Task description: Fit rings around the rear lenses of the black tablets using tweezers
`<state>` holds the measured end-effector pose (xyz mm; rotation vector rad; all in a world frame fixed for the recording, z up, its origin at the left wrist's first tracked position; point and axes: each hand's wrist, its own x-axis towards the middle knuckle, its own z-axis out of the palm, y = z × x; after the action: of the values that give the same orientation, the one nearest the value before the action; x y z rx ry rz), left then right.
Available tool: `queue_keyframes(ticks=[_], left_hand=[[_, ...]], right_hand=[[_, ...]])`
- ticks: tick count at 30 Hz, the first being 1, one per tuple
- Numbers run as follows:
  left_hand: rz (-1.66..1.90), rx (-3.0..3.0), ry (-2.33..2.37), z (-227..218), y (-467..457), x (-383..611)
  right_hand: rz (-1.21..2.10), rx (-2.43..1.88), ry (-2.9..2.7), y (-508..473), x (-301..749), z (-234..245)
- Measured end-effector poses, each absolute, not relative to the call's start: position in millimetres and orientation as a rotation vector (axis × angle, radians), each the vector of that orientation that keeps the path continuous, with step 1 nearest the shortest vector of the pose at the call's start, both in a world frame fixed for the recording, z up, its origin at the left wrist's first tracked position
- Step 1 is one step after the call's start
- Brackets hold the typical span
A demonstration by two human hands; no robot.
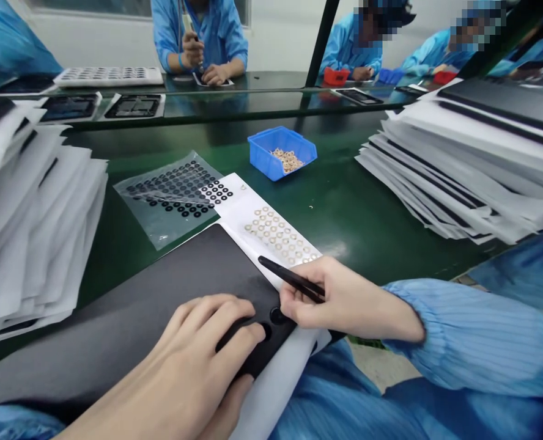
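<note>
Left hand spread flat, pressing down; right hand pinched closed, pointing left.

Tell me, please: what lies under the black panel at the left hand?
A white sheet with small tan rings shows past the edge of the black panel under the left hand. The covered part below the panel cannot be seen.
</note>
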<state>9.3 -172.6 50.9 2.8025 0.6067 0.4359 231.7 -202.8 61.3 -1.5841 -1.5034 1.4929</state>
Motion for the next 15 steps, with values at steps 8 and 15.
queue_keyframes(ticks=[8,15], left_hand=[[0.471,2.813,0.615,52.3,-171.1,11.6],[0.46,2.846,0.607,53.3,-171.9,12.8]], right_hand=[[1.413,-1.638,-1.538,-204.2,228.6,58.4],[1.341,-1.747,-1.646,-201.8,226.6,63.6]])
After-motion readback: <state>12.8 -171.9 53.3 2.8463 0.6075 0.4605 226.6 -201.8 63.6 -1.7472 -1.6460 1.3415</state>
